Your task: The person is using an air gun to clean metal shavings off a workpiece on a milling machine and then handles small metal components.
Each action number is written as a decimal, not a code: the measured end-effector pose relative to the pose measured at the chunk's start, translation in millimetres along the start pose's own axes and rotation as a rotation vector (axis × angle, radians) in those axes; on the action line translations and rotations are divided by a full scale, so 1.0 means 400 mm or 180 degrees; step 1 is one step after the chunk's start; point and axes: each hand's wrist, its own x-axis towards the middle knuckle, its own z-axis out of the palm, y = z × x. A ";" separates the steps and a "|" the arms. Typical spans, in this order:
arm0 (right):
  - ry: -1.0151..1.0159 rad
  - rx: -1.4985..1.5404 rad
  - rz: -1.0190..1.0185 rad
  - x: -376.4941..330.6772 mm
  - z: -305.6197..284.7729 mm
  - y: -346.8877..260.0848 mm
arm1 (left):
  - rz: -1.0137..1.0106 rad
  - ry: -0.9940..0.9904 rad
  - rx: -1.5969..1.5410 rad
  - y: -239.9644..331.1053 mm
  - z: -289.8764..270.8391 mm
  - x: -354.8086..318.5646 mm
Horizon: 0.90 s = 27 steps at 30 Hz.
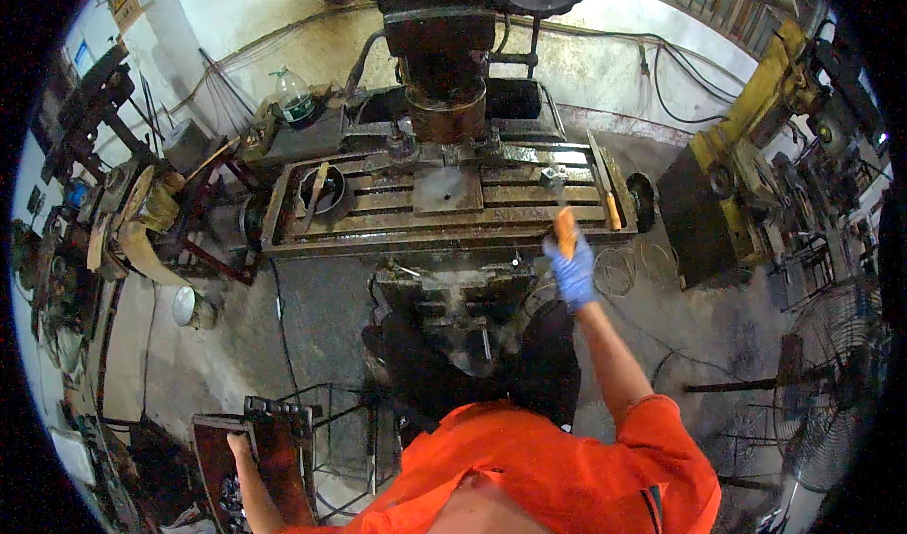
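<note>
My right hand, in a blue glove, is closed round an orange-handled tool at the front right of the milling machine's table. The tool's far end is blurred, so its kind is unclear. Small metal pieces lie just beyond it. To its right, a long file-like tool with an orange handle rests on the table. A flat grey metal plate sits under the spindle. At lower left my bare left hand reaches the edge of a reddish-brown wooden cabinet; its fingers are too small to make out.
A dark round pan with a wooden-handled brush stands on the table's left. Behind it is a clear plastic bottle. A pale bucket is on the floor at left. Yellow machinery and a fan stand at right.
</note>
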 end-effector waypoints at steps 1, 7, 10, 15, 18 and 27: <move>-0.0096 0.0019 0.0155 0.018 -0.031 -0.046 | 0.0001 -0.0005 -0.0014 0.000 0.003 -0.001; -0.1161 -0.2367 -0.0933 0.032 -0.041 -0.232 | -0.0086 0.0037 -0.0162 -0.018 0.019 -0.012; -0.2073 -0.3649 -0.0541 0.052 0.045 -0.295 | -0.0098 0.0012 -0.0162 -0.016 0.015 -0.013; -0.1915 -0.3799 -0.0479 0.192 0.227 -0.289 | -0.0105 0.0050 -0.0266 -0.022 0.000 -0.029; -0.1911 -0.3732 -0.0320 0.245 0.306 -0.290 | -0.0144 0.0098 -0.0315 -0.021 -0.011 -0.048; -0.2759 -0.3725 -0.0530 0.067 0.085 -0.279 | -0.0308 0.0186 -0.0472 -0.090 -0.012 -0.096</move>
